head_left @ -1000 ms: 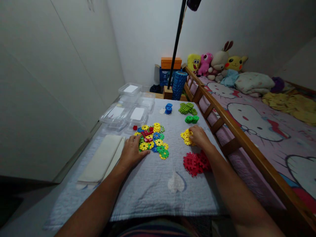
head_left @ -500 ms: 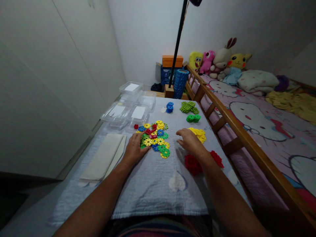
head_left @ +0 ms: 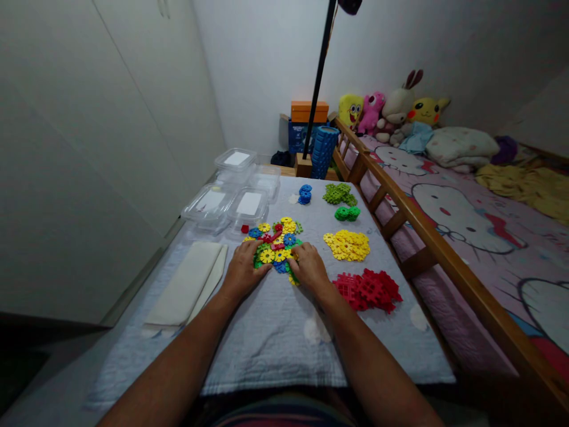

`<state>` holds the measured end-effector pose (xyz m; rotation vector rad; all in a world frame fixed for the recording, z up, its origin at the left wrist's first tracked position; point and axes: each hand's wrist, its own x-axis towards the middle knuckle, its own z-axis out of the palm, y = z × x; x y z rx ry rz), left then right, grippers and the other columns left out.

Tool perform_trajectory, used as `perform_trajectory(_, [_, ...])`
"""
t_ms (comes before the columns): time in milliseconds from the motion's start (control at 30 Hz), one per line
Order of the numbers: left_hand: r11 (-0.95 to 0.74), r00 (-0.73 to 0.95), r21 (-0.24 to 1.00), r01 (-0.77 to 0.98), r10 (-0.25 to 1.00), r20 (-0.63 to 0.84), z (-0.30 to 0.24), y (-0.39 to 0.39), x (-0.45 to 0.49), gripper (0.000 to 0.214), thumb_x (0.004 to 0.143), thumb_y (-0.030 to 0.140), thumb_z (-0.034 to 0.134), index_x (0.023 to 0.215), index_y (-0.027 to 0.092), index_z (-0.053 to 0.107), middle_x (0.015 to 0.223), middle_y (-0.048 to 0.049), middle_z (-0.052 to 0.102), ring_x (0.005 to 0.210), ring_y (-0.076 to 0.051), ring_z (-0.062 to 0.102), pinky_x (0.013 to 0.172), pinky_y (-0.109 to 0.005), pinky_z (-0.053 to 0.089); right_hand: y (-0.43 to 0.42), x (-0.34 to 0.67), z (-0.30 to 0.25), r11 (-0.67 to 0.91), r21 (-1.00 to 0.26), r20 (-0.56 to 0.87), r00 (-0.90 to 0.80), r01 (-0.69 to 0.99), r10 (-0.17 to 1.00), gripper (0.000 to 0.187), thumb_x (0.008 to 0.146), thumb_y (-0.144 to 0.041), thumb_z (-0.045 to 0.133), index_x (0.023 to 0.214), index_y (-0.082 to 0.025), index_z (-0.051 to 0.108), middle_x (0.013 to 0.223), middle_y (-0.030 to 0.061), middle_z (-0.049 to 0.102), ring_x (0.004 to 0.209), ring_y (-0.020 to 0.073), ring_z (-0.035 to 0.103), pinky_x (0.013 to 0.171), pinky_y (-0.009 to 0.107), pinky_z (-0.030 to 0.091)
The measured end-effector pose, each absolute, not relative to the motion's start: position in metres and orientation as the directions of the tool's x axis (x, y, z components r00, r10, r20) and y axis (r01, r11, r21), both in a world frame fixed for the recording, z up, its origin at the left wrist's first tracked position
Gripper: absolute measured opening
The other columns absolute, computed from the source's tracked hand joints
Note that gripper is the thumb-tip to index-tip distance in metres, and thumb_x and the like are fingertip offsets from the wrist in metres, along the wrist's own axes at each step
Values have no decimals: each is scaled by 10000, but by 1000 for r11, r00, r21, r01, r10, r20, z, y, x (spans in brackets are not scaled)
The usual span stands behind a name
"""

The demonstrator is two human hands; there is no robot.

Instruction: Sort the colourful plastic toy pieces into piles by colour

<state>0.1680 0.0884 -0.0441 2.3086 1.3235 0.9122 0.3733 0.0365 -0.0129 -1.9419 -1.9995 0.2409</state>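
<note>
A mixed heap of yellow, blue, green and red plastic flower discs [head_left: 278, 243] lies in the middle of a pale quilted cloth [head_left: 271, 332]. My left hand [head_left: 242, 270] rests at the heap's near left edge, fingers curled against the discs. My right hand [head_left: 309, 268] sits on the heap's near right edge, fingers bent down over a few discs; I cannot see whether any is gripped. Sorted piles lie to the right: yellow discs [head_left: 347, 244], red pieces [head_left: 368, 289], dark green discs [head_left: 346, 213], light green pieces [head_left: 338, 193] and a small blue stack [head_left: 304, 194].
Clear plastic containers with lids [head_left: 231, 198] stand at the back left. A folded white cloth [head_left: 186, 284] lies at the left. A wooden bed rail [head_left: 422, 237] runs along the right, with plush toys [head_left: 386, 112] behind. A black pole [head_left: 319, 77] rises at the back.
My right hand has left the yellow pile and moved left across the cloth onto the mixed heap. The left hand has stayed at the heap's left edge.
</note>
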Motion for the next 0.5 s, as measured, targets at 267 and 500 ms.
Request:
perform_trajectory(267, [-508,360,555,659,861,361,-43,87,168,588,763,341,746,1309,233,557,1300,-107,590,1236,-332,542,1084,-514,452,39,398,-2,-43,-341,210,121,939,970,235,987,-211,499,939,-210,729,984,89,654,964,206,590,857,286,441])
perform_trajectory(500, [-488,370,555,674,873,318,-38,87,166,570,776,361,742,1295,187,581,1297,-130,593,1220,-333,547,1086,-508,451,53,475,42,-247,-244,36,263,938,964,232,934,-207,536,929,-189,767,972,87,761,904,188,657,765,261,415])
